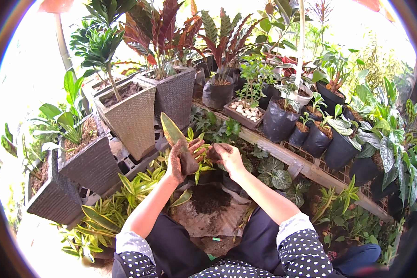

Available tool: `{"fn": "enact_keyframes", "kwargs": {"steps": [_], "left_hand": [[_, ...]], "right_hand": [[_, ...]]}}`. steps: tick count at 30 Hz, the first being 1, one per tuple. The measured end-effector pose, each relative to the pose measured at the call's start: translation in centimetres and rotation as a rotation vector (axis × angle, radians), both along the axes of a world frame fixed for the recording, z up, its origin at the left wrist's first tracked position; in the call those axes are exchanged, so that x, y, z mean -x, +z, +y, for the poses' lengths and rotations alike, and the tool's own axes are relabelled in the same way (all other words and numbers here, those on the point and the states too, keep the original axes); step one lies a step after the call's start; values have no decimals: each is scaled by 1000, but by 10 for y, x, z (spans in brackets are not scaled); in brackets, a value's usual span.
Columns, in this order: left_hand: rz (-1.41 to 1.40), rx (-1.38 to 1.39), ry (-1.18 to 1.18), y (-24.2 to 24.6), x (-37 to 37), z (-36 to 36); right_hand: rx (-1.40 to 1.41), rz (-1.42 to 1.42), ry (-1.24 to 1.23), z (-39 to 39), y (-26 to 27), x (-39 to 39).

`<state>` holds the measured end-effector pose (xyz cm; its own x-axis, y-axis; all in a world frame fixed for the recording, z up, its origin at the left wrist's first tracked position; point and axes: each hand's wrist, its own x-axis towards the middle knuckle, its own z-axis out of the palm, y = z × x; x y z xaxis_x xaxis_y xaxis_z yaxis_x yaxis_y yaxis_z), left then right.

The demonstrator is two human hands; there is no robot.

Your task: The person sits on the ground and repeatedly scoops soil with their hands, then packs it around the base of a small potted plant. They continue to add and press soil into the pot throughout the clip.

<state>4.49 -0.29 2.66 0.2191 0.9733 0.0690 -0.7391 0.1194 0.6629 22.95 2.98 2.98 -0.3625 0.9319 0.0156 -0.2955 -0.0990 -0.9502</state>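
Observation:
My left hand (178,160), soiled, holds a small dark soil-filled pot or bag (188,162) from which a broad yellow-edged snake plant leaf (172,128) stands, tilted to the left. The hand's fingers are spread behind it. Just to the right, my right hand (226,156) is raised with its fingertips pinched together at a dark clump (212,154), perhaps soil; the two hands do not touch. Below them, between my knees, dark soil (210,198) lies heaped on a dirty pale sheet or sack (194,222). A loose yellow-edged leaf (182,198) lies at the sheet's left edge.
Tall textured planters (128,121) with plants stand at the left. Black grow bags (279,121) and a tray of white pebbles (245,110) line a metal-edged rack (299,161) at the right. Variegated plants (135,191) grow low at the left. Blue fabric (359,257) shows at lower right.

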Motion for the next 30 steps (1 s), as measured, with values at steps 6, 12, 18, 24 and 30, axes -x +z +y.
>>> {"fn": "enact_keyframes", "kwargs": {"steps": [6, 12, 18, 24, 30], "left_hand": [[289, -98, 300, -18, -13, 9], [609, -75, 328, -13, -28, 8], [434, -155, 320, -31, -28, 26], [224, -111, 180, -37, -27, 36], [263, -1, 316, -26, -31, 33]], "right_hand": [[-349, -315, 60, -13, -9, 20], [-249, -263, 173, -18, -18, 28], [-183, -287, 365, 0, -7, 19], [-214, -285, 419, 8, 4, 10], [-286, -231, 360, 3, -6, 27]]}}
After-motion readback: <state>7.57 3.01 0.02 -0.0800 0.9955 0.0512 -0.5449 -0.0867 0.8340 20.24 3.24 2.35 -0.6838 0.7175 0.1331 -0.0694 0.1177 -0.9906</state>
